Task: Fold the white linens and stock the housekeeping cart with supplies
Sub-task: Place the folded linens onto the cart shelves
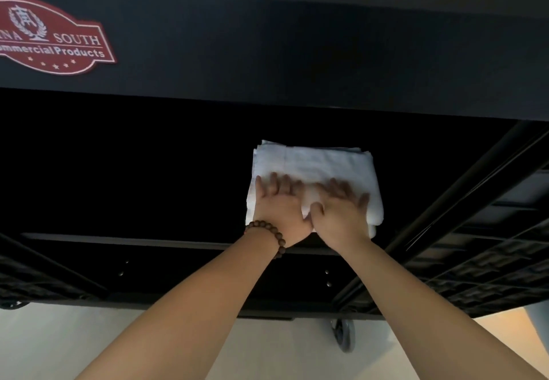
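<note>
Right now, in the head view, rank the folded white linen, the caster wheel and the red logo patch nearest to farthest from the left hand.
1. Folded white linen: under the left hand, touched.
2. Caster wheel: below, to the right.
3. Red logo patch: far upper left.

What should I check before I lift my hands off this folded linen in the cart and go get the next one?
1. Folded white linen stacked squarely: ok, edges roughly line up.
2. Linen resting on the cart shelf: ok, though its near edge lies close to the front lip.
3. Left hand and right hand flat on top, gripping nothing: ok.
4. Beaded bracelet free of the cloth: cannot tell, it sits right at the near left corner.
5. Room on the shelf beside the stack: cannot tell, the interior is too dark.
6. Cart wheel braked: cannot tell.
</note>
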{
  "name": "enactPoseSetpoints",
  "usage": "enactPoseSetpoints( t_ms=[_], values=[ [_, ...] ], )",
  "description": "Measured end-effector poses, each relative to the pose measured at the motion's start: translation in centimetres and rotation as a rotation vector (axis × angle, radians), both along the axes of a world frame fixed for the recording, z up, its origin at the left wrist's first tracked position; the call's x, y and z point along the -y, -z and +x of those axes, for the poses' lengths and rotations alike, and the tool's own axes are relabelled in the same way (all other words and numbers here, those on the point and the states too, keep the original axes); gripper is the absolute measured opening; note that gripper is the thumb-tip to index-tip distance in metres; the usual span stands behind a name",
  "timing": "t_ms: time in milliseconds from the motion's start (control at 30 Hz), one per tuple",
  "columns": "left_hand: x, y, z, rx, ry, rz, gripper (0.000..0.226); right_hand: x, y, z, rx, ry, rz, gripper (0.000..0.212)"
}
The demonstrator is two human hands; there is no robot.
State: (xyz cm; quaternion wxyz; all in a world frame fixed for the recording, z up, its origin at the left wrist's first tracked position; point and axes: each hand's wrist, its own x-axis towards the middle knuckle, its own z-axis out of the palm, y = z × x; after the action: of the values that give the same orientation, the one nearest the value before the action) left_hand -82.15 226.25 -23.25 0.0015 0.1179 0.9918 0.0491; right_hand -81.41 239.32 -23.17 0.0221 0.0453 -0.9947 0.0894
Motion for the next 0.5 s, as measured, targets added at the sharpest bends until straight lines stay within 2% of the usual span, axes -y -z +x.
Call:
enactPoseSetpoints(
  t_ms=[67,100,200,267,400,500],
  values=[
    [-0.2,-0.6,-1.1,-0.060,0.015,0.033,0.057,0.2,-0.6,-2.1,-0.031,-0.063,-0.108,0.050],
    [-0.3,-0.6,-1.6,-0.044,0.003,0.041,0.055,0.2,-0.7,-3.1,0.018,-0.089,-0.104,0.049],
    [-0.1,0.6,-2.3,0.052,-0.067,0.036,0.055,-0.1,0.2,-4.8,0.203,-0.112,0.079,0.051],
    [0.2,1.5,-1.7,0.041,-0.112,0.056,0.056,-0.8,0.8,-4.9,0.200,-0.033,0.149,0.053],
    [1.3,2.1,0.3,0.071,-0.220,0.150,0.055,-1.0,0.9,-3.3,0.171,0.185,0.136,0.058],
    [2.5,2.0,2.0,0.115,-0.235,0.174,0.058,-0.6,1.4,-0.5,0.096,0.196,0.104,0.062]
  ],
)
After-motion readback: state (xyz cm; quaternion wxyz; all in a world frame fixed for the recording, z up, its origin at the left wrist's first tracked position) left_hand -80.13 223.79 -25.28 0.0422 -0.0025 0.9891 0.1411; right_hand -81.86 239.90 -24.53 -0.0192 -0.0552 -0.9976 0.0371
